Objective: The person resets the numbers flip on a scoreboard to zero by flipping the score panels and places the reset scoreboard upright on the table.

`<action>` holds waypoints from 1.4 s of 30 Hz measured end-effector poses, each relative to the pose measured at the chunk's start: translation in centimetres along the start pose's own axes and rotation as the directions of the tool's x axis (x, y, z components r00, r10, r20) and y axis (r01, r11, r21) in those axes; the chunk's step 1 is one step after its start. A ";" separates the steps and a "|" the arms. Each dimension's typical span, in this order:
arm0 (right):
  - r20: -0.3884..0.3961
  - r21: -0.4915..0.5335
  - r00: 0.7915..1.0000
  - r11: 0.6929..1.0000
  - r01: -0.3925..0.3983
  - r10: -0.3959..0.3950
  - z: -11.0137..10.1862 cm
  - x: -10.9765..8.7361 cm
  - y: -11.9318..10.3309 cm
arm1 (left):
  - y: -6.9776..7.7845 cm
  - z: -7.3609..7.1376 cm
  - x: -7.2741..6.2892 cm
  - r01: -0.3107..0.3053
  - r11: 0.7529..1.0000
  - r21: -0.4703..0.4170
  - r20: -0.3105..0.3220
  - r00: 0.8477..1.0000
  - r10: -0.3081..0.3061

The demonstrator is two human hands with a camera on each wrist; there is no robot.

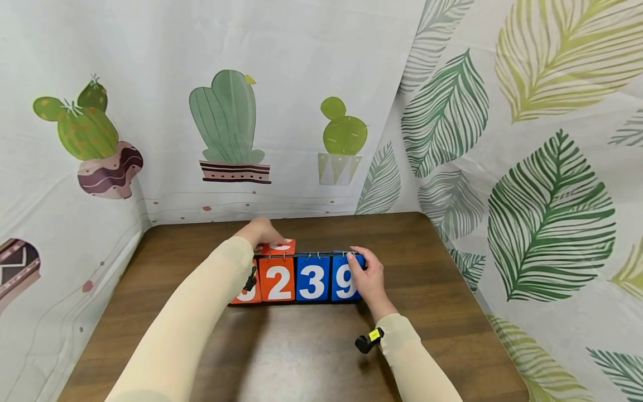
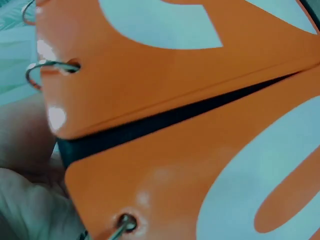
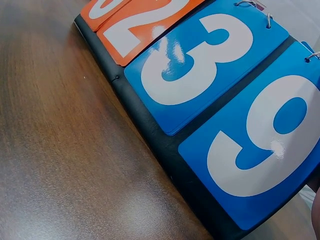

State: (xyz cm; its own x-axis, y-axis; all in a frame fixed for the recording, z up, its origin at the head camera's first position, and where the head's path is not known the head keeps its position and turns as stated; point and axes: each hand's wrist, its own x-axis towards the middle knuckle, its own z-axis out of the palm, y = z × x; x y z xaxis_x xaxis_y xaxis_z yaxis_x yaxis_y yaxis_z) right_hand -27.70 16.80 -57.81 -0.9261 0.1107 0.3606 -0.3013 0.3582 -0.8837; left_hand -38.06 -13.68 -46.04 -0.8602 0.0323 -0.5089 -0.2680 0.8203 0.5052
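A tabletop flip scoreboard (image 1: 312, 302) with a black base stands on the table, its orange and blue number cards hung from metal rings. In the head view the orange card (image 1: 278, 279) shows 2, and the blue cards show 3 (image 1: 312, 278) and 9 (image 1: 341, 282). My left hand (image 1: 262, 231) reaches over the top at the back and holds a raised orange card (image 1: 285, 247) behind the 2. The left forearm partly hides the leftmost orange card (image 2: 165, 200), which reads 0. My right hand (image 1: 370, 277) grips the scoreboard's right end, thumb in front at the top of the 9.
The scoreboard stands on a brown wooden table (image 1: 402, 240), with table surface in front of it and to its right. A cactus-print curtain (image 1: 291, 67) hangs behind the table's far edge; a leaf-print curtain (image 1: 547, 223) hangs at the right.
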 end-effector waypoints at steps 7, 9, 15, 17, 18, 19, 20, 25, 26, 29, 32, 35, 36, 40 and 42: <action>0.000 0.007 1.000 1.000 -0.015 0.015 0.1 0.0 0.1 | 0.0 -0.9 0.3 -0.021 0.984 -0.178 -0.065 0.998 0.009; 0.002 0.008 1.000 1.000 -0.017 0.017 0.1 0.0 0.0 | 0.0 -1.3 0.3 -0.035 0.971 -0.235 -0.061 0.998 0.021; 0.002 0.005 1.000 1.000 -0.012 0.012 0.0 -0.1 -0.1 | 0.2 -2.5 0.1 -0.086 0.923 -0.375 -0.041 0.996 0.076; 0.001 0.004 1.000 1.000 -0.011 0.011 0.0 -0.1 -0.1 | 0.4 -2.9 -0.3 -0.105 0.914 -0.393 -0.041 0.994 0.097; 0.001 0.004 1.000 1.000 -0.011 0.011 -0.1 -0.1 -0.2 | 0.6 -3.1 -0.4 -0.117 0.908 -0.401 -0.040 0.993 0.110; 0.002 0.004 1.000 1.000 -0.010 0.010 -0.1 -0.1 -0.2 | 0.6 -3.2 -0.6 -0.125 0.906 -0.405 -0.041 0.992 0.119; 0.003 0.003 1.000 1.000 -0.011 0.011 -0.1 -0.1 -0.2 | 0.7 -3.4 -0.7 -0.134 0.903 -0.408 -0.043 0.991 0.127; 0.005 -0.004 1.000 1.000 -0.012 0.012 -0.1 -0.1 -0.3 | 0.7 -4.1 -1.2 -0.183 0.910 -0.372 -0.064 0.983 0.172; 0.004 -0.004 1.000 1.000 -0.010 0.011 -0.1 -0.1 -0.3 | 0.7 -4.2 -1.3 -0.197 0.912 -0.361 -0.067 0.980 0.185; 0.002 -0.002 1.000 1.000 -0.003 0.003 -0.1 -0.1 -0.4 | 0.6 -4.6 -1.6 -0.234 0.907 -0.351 -0.070 0.972 0.224; 0.003 -0.001 1.000 1.000 0.001 -0.001 -0.1 0.0 -0.5 | 0.3 -4.9 -1.9 -0.259 0.895 -0.364 -0.064 0.965 0.253; 0.004 -0.002 1.000 1.000 0.001 -0.001 -0.1 0.1 -0.5 | 0.1 -5.2 -2.4 -0.272 0.882 -0.385 -0.049 0.960 0.275; 0.005 -0.003 1.000 1.000 -0.002 0.002 -0.1 0.1 -0.5 | 0.0 -5.3 -2.6 -0.272 0.876 -0.398 -0.041 0.959 0.279; 0.007 -0.001 1.000 1.000 -0.007 0.007 -0.1 0.1 -0.5 | -0.2 -5.8 -3.6 -0.276 0.862 -0.426 -0.016 0.955 0.297; 0.007 0.001 1.000 1.000 -0.005 0.005 -0.1 0.1 -0.5 | -0.3 -6.0 -4.1 -0.282 0.860 -0.426 -0.006 0.951 0.309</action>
State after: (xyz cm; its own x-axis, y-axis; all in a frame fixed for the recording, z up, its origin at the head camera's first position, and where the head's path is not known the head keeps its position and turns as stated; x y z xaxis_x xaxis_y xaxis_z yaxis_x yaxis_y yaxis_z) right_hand -27.66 16.72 -57.33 -0.9291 0.1064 0.3542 -0.2968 0.3569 -0.8858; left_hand -37.10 -17.43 -39.94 -0.9035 0.2808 -0.3237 -0.1727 0.4528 0.8747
